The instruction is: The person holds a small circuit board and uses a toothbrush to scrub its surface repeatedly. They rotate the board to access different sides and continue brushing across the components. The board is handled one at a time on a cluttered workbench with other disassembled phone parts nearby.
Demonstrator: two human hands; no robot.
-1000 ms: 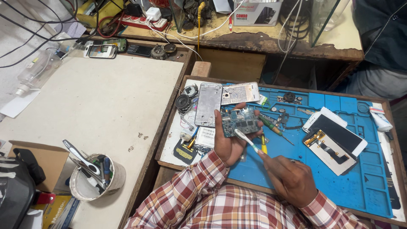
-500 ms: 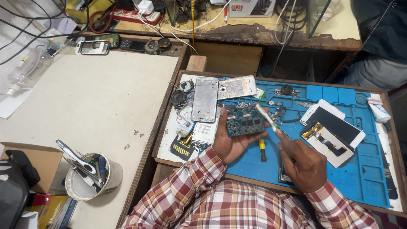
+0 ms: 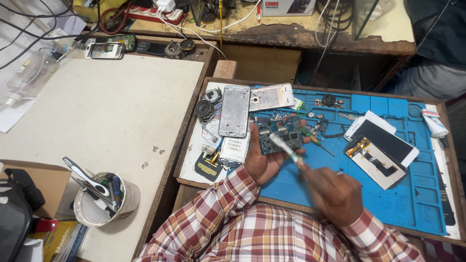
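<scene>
— Circuit board (image 3: 280,134), where is it?
— Above the blue repair mat (image 3: 388,194), gripped from below in the left hand (image 3: 262,162), at about five o'clock from the silver phone frame (image 3: 234,110).
— And the right hand (image 3: 332,194)?
— Closed around a white brush (image 3: 284,145), its head on the board, pointing toward ten o'clock.
</scene>
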